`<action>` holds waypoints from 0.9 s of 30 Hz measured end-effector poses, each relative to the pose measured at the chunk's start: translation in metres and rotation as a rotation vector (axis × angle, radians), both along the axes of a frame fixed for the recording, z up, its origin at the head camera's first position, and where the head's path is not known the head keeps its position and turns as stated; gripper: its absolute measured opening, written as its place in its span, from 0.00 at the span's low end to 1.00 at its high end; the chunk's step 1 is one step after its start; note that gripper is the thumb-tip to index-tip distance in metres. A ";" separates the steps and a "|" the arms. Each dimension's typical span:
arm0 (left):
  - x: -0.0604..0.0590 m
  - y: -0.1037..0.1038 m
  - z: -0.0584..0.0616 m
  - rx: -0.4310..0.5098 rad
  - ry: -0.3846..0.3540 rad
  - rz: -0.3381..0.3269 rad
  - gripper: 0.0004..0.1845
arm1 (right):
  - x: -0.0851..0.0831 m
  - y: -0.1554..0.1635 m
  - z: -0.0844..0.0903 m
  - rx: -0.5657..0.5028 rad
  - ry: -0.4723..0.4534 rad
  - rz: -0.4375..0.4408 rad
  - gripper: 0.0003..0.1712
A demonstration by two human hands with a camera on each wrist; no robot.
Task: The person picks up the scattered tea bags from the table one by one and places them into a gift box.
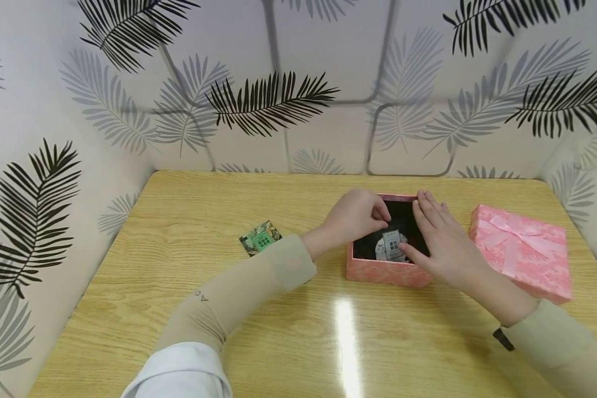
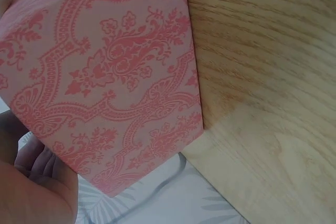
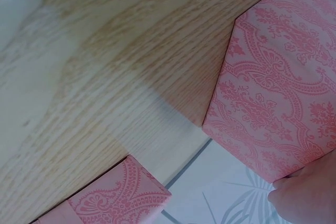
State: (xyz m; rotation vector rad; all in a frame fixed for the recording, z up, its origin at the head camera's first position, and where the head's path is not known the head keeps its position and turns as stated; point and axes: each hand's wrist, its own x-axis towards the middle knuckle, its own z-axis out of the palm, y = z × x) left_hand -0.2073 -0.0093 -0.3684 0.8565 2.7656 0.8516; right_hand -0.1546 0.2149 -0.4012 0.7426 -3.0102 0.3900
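Observation:
A pink patterned box (image 1: 388, 272) with a black inside stands without its lid. Inside lie a small grey packet (image 1: 392, 243) with dark print and a round whitish piece (image 1: 380, 250) partly under it. My left hand (image 1: 356, 216) reaches over the box's left wall, its fingers bent and fingertips inside; whether they pinch anything is hidden. My right hand (image 1: 448, 249) lies across the right rim with straight fingers, its thumb over the inside beside the packet. Each wrist view shows the box's patterned outer wall (image 2: 121, 77), with part of a hand beside it.
The pink lid (image 1: 522, 249), with a ribbon bow, lies to the right of the box. Left of the box, a green patterned square packet (image 1: 261, 239) lies on the wooden table (image 1: 288, 337). A leaf-patterned covering (image 1: 298, 132) rises behind the table.

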 end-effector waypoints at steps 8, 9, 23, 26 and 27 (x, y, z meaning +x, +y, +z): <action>0.000 0.001 -0.001 -0.157 0.091 -0.039 0.10 | 0.000 -0.002 0.001 -0.005 0.005 0.001 0.54; 0.000 0.001 -0.001 -0.162 0.095 -0.034 0.10 | 0.000 -0.002 0.001 -0.007 0.006 0.002 0.54; 0.000 -0.009 -0.002 -0.037 0.056 -0.027 0.10 | 0.000 -0.003 0.001 -0.003 0.010 0.008 0.54; 0.001 -0.014 0.000 -0.015 0.054 -0.014 0.10 | 0.001 -0.002 0.001 -0.002 0.008 0.005 0.54; 0.001 -0.016 0.001 -0.006 0.053 -0.007 0.10 | 0.001 -0.002 0.001 -0.002 0.006 0.005 0.54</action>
